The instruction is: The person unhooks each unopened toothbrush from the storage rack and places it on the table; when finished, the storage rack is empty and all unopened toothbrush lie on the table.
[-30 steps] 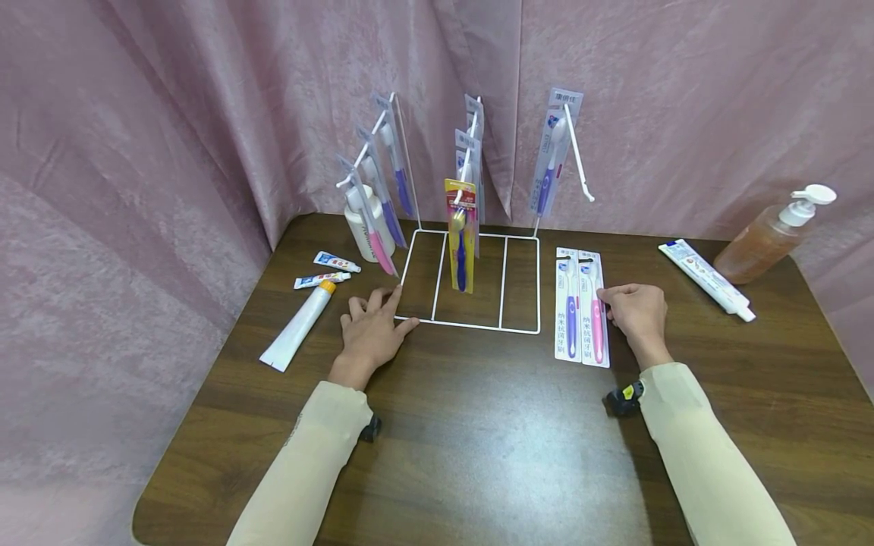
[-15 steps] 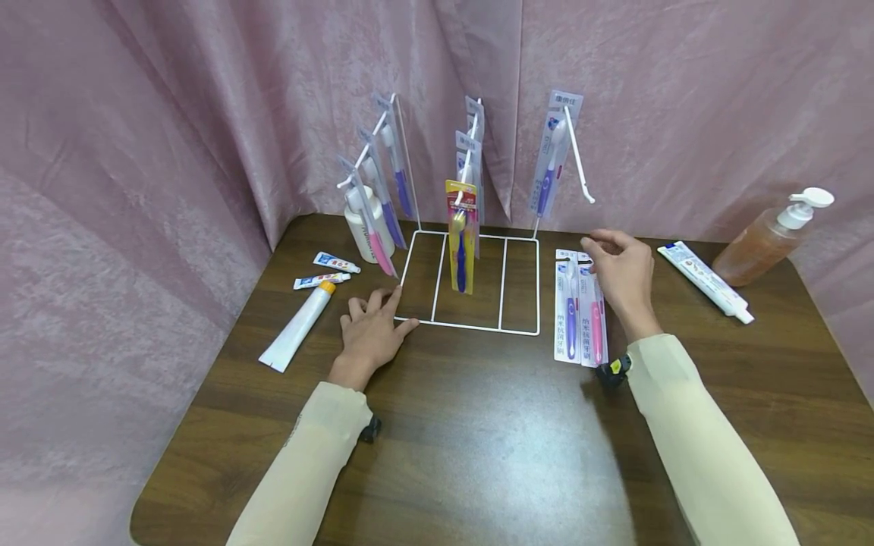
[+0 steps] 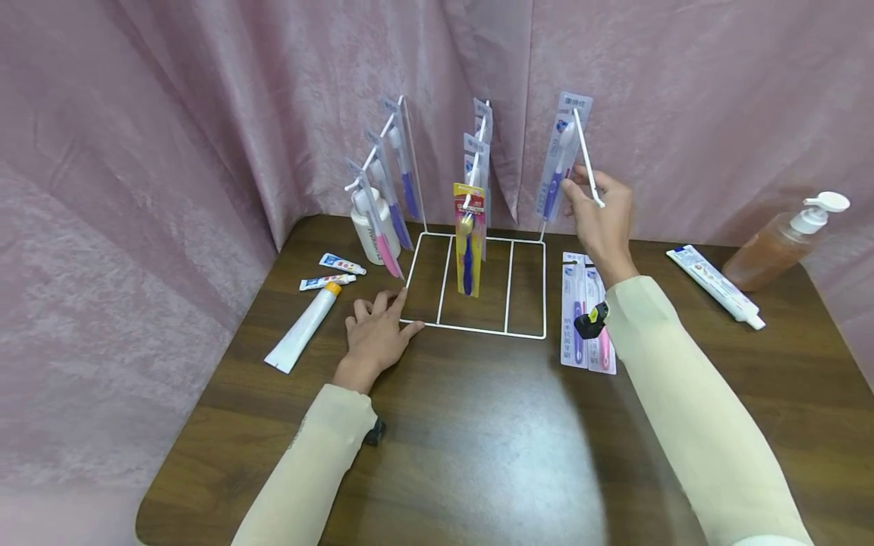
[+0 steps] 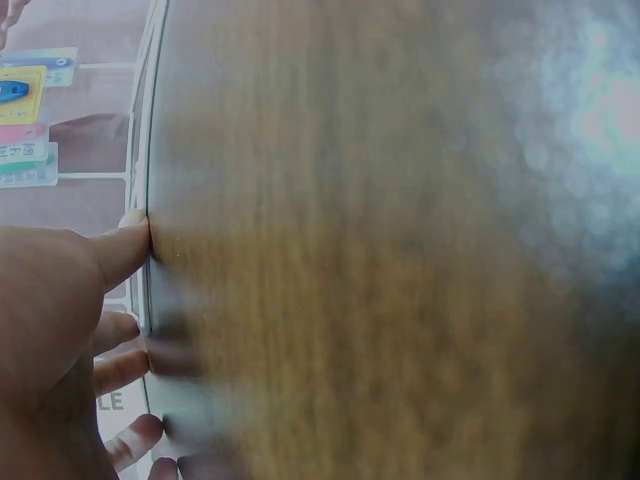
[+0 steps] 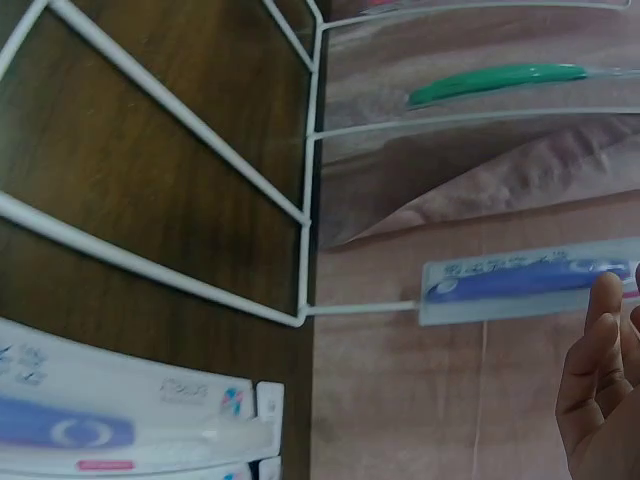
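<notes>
A white wire rack (image 3: 492,331) stands on the table with packaged toothbrushes hanging from its three hooks. At its front left corner my left hand (image 3: 375,334) rests with fingers spread, thumb and index finger touching the wire. My right hand (image 3: 604,224) is raised by the right hook, thumb and fingers pinching the edge of a purple packaged toothbrush (image 3: 554,193) that hangs there. In the right wrist view the fingertips overlap that toothbrush pack (image 5: 520,280). A yellow-and-red toothbrush pack (image 3: 468,250) hangs foremost on the middle hook. Several packs, one pink (image 3: 384,246), hang on the left hook.
Two toothbrush packs (image 3: 573,334) lie right of the rack, partly under my right wrist's camera. Farther right are a toothpaste tube (image 3: 717,287) and a pump bottle (image 3: 768,250). A white tube (image 3: 303,327), two small tubes and a white bottle (image 3: 375,235) are at the left.
My right hand has left the pink toothbrush pack on the table and moved up and back to the toothbrush on the right hook. The left hand stays at the rack's corner.
</notes>
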A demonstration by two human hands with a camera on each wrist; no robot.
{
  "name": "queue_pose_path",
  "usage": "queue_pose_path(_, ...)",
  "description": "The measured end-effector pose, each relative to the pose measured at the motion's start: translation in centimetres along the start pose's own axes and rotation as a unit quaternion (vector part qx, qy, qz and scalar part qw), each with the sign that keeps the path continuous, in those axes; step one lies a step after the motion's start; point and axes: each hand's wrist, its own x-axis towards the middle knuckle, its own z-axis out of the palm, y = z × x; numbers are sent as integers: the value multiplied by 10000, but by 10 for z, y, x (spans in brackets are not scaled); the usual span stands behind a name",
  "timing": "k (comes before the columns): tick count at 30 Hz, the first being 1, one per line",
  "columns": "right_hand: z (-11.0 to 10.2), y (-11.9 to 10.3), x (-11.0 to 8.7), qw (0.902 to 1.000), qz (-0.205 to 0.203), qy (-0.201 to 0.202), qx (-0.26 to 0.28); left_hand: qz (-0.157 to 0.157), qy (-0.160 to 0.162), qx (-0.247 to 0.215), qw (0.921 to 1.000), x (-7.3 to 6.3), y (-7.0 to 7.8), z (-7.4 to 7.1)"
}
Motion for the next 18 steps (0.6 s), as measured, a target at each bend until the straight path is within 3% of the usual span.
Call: queue_pose_path(18,11,-11,8,9991,-98,55,403,23,26,-196,9998,5,-6,6)
